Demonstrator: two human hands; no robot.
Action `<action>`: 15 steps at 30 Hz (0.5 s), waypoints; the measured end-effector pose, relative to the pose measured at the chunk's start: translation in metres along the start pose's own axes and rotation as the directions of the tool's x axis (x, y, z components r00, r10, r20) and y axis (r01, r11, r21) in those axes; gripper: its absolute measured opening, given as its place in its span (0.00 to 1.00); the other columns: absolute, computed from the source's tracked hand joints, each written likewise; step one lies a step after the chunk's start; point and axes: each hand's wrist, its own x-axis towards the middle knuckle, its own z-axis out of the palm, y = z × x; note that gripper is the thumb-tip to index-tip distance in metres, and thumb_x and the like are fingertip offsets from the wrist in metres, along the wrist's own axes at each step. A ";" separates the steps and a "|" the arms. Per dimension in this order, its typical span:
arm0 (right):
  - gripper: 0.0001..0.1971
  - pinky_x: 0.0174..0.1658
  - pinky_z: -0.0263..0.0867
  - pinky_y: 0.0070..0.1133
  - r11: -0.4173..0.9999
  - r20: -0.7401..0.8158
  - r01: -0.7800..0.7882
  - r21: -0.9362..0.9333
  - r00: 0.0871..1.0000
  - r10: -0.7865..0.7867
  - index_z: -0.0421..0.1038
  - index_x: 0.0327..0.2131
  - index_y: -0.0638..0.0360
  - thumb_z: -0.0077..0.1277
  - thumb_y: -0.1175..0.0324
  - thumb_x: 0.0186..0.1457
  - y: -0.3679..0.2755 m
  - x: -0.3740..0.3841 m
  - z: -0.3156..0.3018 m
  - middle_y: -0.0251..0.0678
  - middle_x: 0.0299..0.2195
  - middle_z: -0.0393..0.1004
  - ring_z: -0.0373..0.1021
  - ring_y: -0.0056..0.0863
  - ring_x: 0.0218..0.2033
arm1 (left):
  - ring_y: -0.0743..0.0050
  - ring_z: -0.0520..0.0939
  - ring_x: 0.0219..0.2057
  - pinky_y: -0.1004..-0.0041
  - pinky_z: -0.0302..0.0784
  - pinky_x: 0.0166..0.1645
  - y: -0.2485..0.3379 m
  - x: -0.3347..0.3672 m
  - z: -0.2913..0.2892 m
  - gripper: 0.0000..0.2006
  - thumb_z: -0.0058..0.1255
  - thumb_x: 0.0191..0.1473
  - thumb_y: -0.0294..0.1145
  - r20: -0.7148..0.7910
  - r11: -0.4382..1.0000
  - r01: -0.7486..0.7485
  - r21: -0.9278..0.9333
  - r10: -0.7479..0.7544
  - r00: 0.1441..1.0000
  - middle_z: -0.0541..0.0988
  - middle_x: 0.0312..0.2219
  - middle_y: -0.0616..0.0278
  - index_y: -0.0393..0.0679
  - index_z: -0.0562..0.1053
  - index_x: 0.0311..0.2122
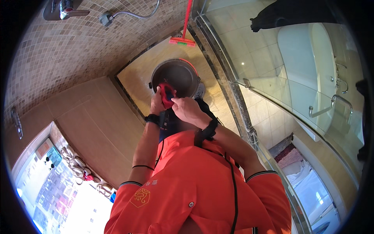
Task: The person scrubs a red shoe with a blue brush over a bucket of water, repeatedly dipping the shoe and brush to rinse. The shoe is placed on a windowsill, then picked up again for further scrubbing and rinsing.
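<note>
Over the near rim of a dark round bucket [156, 70], both my hands are at a small red thing with a dark opening [166, 94]. It looks like a shoe, though its kind is not certain. Along its left side, my left hand [156, 103] grips it with bent fingers. My right hand [190, 111] is closed at its right edge, thumb and fingertips pressed against the dark part. The bucket stands on the yellowish floor just beyond my hands; its bottom is dim.
A red-handled broom [182, 41] stands beyond the bucket. A glass panel [280, 93] runs along the right, with a white bathtub [302, 50] behind it. A tap [68, 11] and shower hose [134, 16] are on the mosaic wall. Several sandals [78, 165] line the window at left.
</note>
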 end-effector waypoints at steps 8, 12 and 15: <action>0.15 0.34 0.75 0.45 0.986 0.015 -0.088 -0.139 0.996 0.091 0.77 0.44 0.62 0.48 0.64 0.60 -0.008 0.016 0.001 0.51 0.23 0.79 0.78 0.53 0.28 | 0.49 0.82 0.48 0.54 0.78 0.57 0.000 0.007 0.004 0.31 0.31 0.72 0.57 0.078 0.996 0.066 -0.059 -0.061 0.995 0.80 0.47 0.44 0.36 0.68 0.58; 0.15 0.35 0.75 0.45 0.999 0.037 -0.041 0.025 0.999 0.040 0.77 0.45 0.62 0.49 0.65 0.59 -0.007 0.004 -0.008 0.53 0.24 0.79 0.78 0.53 0.28 | 0.46 0.81 0.50 0.52 0.76 0.60 0.007 0.001 0.004 0.33 0.27 0.72 0.57 0.041 0.999 -0.014 0.029 0.012 0.999 0.79 0.49 0.43 0.34 0.67 0.59; 0.15 0.36 0.75 0.45 0.993 -0.051 -0.093 -0.075 0.995 0.089 0.79 0.44 0.61 0.49 0.65 0.58 -0.009 0.018 -0.012 0.53 0.26 0.79 0.78 0.53 0.30 | 0.44 0.81 0.51 0.51 0.74 0.62 0.004 0.000 0.015 0.33 0.28 0.72 0.57 0.164 0.990 0.124 -0.069 -0.112 0.980 0.79 0.49 0.42 0.33 0.68 0.58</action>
